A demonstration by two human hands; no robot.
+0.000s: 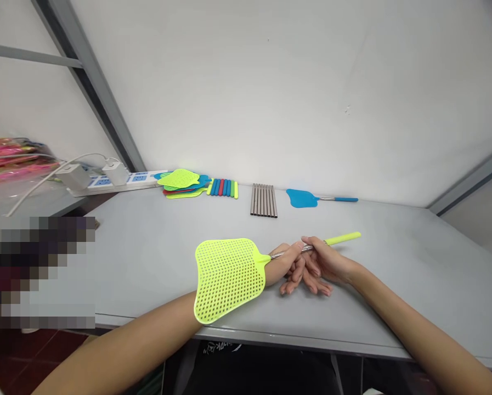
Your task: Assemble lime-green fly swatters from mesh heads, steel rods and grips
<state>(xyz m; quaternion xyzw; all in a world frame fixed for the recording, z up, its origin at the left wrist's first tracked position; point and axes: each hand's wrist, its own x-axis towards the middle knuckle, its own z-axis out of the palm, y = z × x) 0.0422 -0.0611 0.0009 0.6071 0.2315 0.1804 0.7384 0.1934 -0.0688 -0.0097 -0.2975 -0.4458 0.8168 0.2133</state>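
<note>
The left hand [286,264] grasps the metal rod of a yellow fly swatter [229,277] near its mesh head, and the right hand [328,260] grips the rod close to the handle; the swatter is held just above the front of the grey surface [142,252]. Its head, rod and handle appear joined, so this piece looks nearly or fully assembled. One blue fly swatter [303,198], apparently finished, lies at the back right. Loose parts seem left to join: eight colored handles [221,187] in a row, about eight metal tubes [263,200], and a pile of swatter heads [180,179], overlapping too much to count.
</note>
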